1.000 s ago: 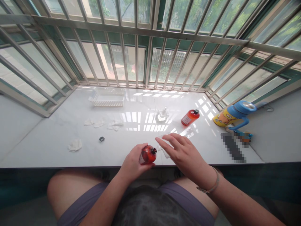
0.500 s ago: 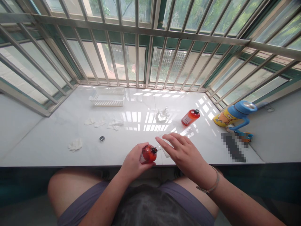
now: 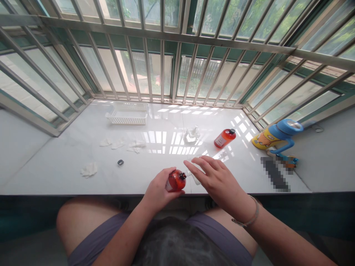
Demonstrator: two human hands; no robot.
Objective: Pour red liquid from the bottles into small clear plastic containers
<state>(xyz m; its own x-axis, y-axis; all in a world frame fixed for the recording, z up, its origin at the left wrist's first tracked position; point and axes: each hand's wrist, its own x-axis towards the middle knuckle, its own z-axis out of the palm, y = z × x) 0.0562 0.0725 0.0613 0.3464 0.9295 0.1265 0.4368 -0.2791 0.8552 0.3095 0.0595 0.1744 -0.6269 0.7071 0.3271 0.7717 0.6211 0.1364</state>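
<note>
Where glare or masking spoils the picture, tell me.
Head view: glare patches streak the counter; the clear container by the right hand nearly blends in; coarse pixels mask a dark item at right; the red bottle in the left hand stands out.

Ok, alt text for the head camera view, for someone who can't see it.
A person's left hand holds a red bottle tilted beside a clear container partly hidden by the right hand. On the white counter are a white basket, white scraps, a capped red bottle and a blue-and-yellow flask.
</note>
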